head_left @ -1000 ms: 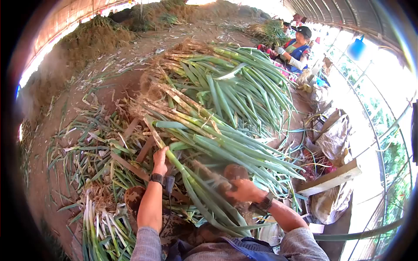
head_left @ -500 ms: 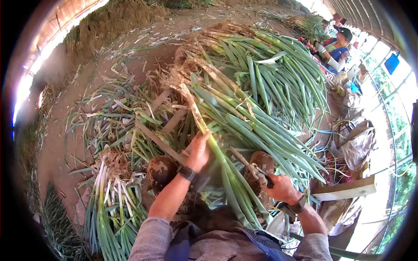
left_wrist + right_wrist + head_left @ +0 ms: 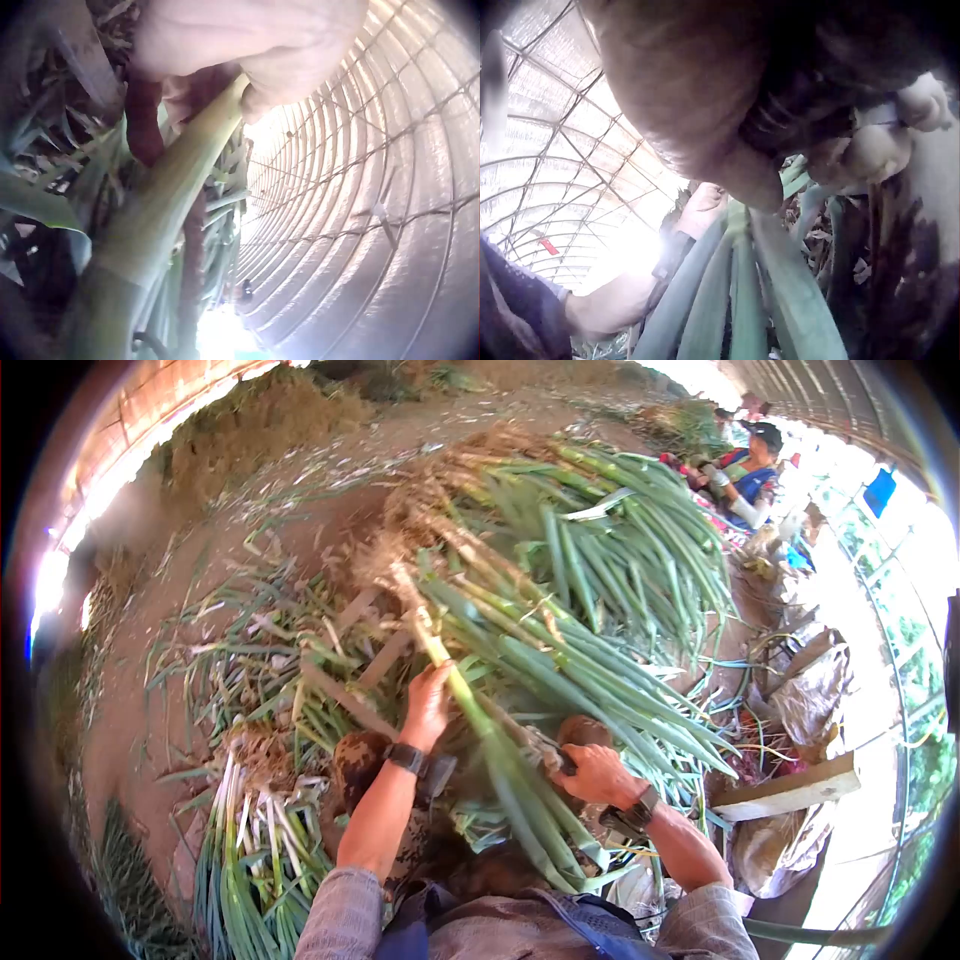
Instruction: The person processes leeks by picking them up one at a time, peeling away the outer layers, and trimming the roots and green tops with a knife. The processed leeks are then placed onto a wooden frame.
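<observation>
My left hand [image 3: 428, 705] grips a green onion [image 3: 462, 690] around its pale lower stalk. Its root end points away from me, and the long leaves run back toward my lap. In the left wrist view the thick stalk [image 3: 142, 225] passes under my curled fingers, with a brown rod [image 3: 192, 270] close beside it. My right hand [image 3: 598, 775] holds a gun-like tool [image 3: 545, 750] by its dark grip, its long brown nose slanting forward along the onion. Green leaves [image 3: 739, 307] fan out below that hand in the right wrist view.
A large heap of unpeeled green onions [image 3: 620, 560] lies ahead. Cleaner white-stalked onions [image 3: 255, 850] lie at lower left, near scattered peelings [image 3: 240, 660]. A wooden beam [image 3: 790, 788] juts in at right, above a hose [image 3: 820, 934]. Another person [image 3: 750, 475] sits at far right.
The view swung right, then slightly back. My left hand keeps its grip on the green onion. The tool came into plain sight half a second ago and is now nearer the onion leaves.
</observation>
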Demonstrator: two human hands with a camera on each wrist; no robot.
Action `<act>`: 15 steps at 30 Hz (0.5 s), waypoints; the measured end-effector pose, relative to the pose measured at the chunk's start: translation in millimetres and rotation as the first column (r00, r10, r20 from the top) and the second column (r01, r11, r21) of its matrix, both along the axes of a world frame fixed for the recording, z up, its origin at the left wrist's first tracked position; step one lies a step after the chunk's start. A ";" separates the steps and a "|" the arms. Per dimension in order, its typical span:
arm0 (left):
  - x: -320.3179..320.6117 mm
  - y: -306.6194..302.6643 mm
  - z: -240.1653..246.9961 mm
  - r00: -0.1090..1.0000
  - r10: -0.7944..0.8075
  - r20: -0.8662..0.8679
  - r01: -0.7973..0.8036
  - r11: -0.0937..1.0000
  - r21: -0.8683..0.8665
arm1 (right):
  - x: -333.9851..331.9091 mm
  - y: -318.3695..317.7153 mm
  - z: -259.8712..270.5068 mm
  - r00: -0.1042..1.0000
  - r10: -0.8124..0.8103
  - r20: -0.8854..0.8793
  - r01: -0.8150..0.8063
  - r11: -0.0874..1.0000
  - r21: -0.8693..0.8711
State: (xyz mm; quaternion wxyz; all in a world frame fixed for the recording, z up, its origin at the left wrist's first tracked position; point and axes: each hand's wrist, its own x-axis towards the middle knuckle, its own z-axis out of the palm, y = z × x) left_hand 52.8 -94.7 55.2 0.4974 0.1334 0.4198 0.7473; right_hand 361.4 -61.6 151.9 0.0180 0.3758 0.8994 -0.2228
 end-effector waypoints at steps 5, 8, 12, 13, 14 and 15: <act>12.7 -7.6 36.5 0.981 -0.095 0.171 0.068 0.985 0.157 | 4.8 30.6 26.0 0.983 0.050 -0.174 -0.033 0.994 0.102; 59.7 -18.0 14.0 0.969 -0.244 0.030 0.245 0.969 -0.037 | 8.5 31.3 65.2 0.999 0.049 0.011 -0.049 0.998 0.049; 102.3 -32.0 -10.4 0.910 -0.395 0.129 0.401 0.916 -0.023 | 30.7 9.0 49.0 0.985 0.031 0.167 -0.029 1.000 -0.011; 103.1 -28.9 -16.5 0.910 -0.393 0.132 0.399 0.917 -0.017 | 38.2 4.9 28.6 0.996 0.041 0.080 -0.043 0.999 0.028; 100.1 -23.8 -24.4 0.914 -0.383 0.134 0.383 0.923 0.029 | 38.3 0.1 26.8 0.993 0.021 0.113 -0.024 1.000 0.020; 95.7 -22.0 -32.5 0.917 -0.376 0.135 0.370 0.926 0.070 | 37.6 -5.2 24.8 0.990 -0.001 0.142 -0.001 1.000 0.010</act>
